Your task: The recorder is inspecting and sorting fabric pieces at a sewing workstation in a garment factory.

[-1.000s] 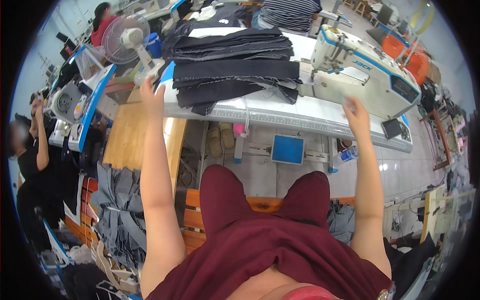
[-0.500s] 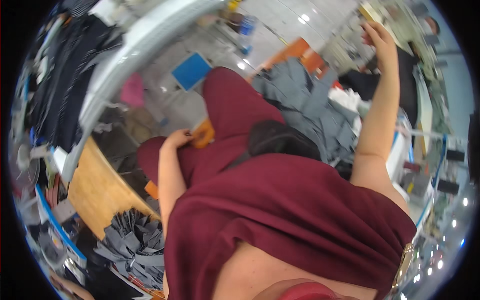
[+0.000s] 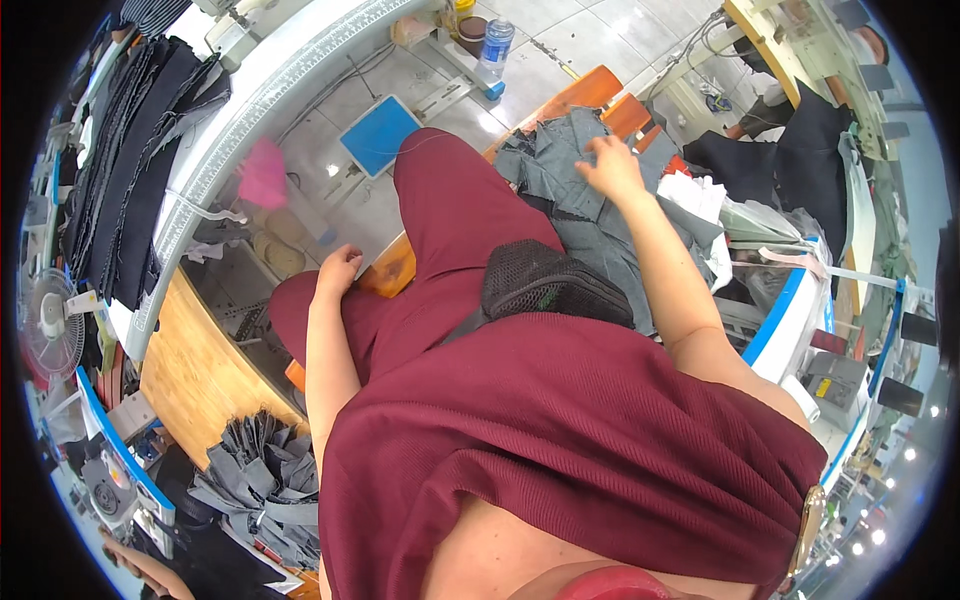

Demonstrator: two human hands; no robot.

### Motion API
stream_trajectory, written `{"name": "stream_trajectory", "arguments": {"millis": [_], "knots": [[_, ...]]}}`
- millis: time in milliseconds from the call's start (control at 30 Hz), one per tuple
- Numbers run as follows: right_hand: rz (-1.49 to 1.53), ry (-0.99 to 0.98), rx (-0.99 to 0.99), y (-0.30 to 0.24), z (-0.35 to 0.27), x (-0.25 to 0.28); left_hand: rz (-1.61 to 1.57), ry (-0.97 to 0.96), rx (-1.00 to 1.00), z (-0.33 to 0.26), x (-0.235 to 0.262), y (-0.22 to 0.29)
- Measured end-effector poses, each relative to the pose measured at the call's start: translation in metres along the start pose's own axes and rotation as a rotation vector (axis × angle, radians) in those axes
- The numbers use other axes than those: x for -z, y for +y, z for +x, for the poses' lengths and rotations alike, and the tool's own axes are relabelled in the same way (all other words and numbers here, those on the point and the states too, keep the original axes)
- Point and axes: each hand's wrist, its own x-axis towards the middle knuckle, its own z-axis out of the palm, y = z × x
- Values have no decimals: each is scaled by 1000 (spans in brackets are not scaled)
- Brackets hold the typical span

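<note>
My right hand (image 3: pixel 611 169) hovers over or rests on a pile of grey cut fabric pieces (image 3: pixel 560 155), its fingers apart and nothing seen between them. Whether it touches the cloth I cannot tell. Over my left thigh is my left hand (image 3: pixel 339 272), fingers loosely bent, holding nothing that I can see. An orange-brown wooden bench (image 3: pixel 388 268) shows just beside it, between my legs. At my waist sits a black mesh pouch (image 3: pixel 555 285).
On the left curves a white sewing table edge with a ruler (image 3: pixel 265 110), dark fabric (image 3: pixel 135 170) stacked on it. A wooden board (image 3: pixel 205 370) and a grey fabric bundle (image 3: pixel 265 490) lie lower left. A blue pedal (image 3: pixel 381 136) and water bottle (image 3: pixel 496 48) are on the floor.
My right hand has come down and left from the far upper right to the grey fabric pile. My left hand has drawn slightly left, its fingers turned more upward.
</note>
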Motion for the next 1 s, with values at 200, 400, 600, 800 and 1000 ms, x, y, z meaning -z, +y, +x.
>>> {"name": "stream_trajectory", "arguments": {"millis": [200,400,600,800,1000], "knots": [[50,-322,-242,62,31,60,-148,31,11,1,9,-16],[-36,-631,-526,37,-14,24,-242,-28,94,10,9,-12],[4,-411,-288,110,-7,56,-157,-21,33,12,0,-20],[468,29,24,48,3,202,-72,12,-2,5,8,-17],[350,-524,930,-126,28,249,-378,48,-523,-52,71,196]]}}
